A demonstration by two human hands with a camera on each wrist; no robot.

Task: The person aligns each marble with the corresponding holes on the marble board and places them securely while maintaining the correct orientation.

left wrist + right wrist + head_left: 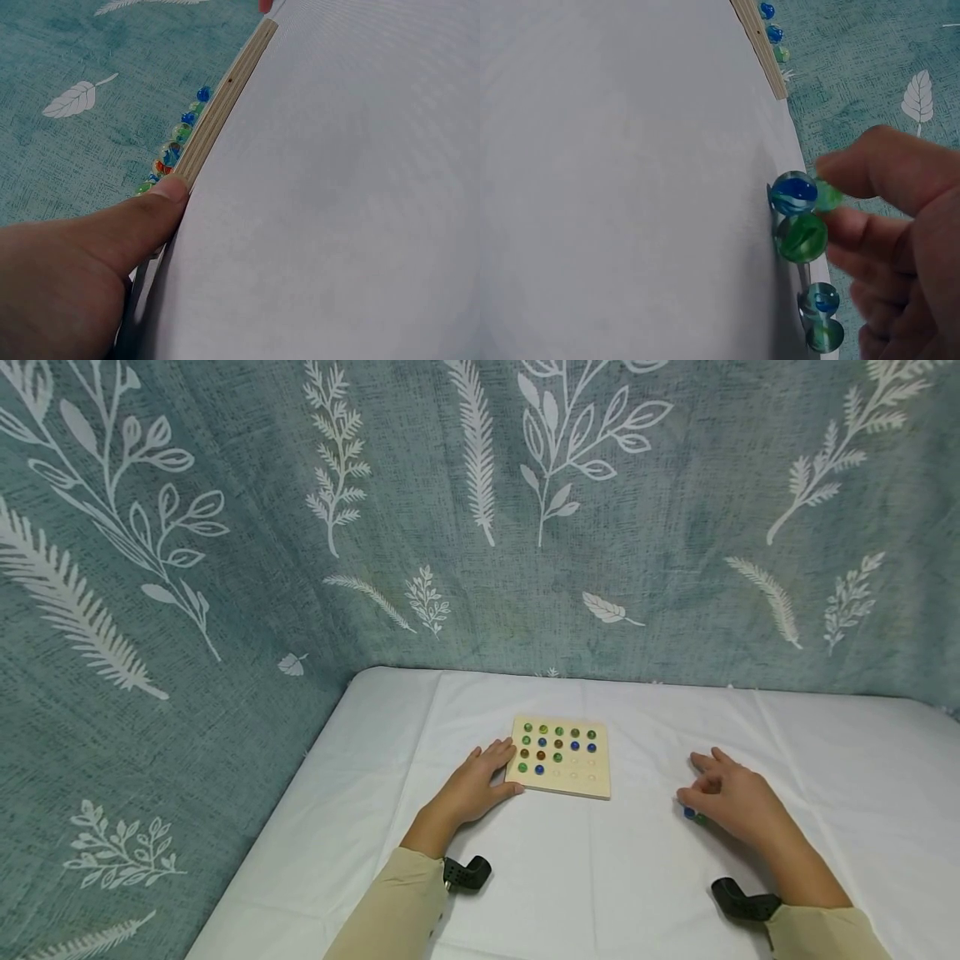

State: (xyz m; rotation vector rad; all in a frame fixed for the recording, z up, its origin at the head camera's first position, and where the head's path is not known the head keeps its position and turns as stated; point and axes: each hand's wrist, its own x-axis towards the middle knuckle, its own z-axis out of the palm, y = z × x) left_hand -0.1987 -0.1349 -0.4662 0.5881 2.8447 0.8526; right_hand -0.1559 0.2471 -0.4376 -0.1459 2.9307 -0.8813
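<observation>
Only in right-wrist view: green marble (829,196) in right hand (924,229)

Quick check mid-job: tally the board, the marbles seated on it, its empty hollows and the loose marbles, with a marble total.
Board: 1
Seated marbles: 15
Empty hollows: 5
Loose marbles visible off the board: 5
Total marbles in view: 20
</observation>
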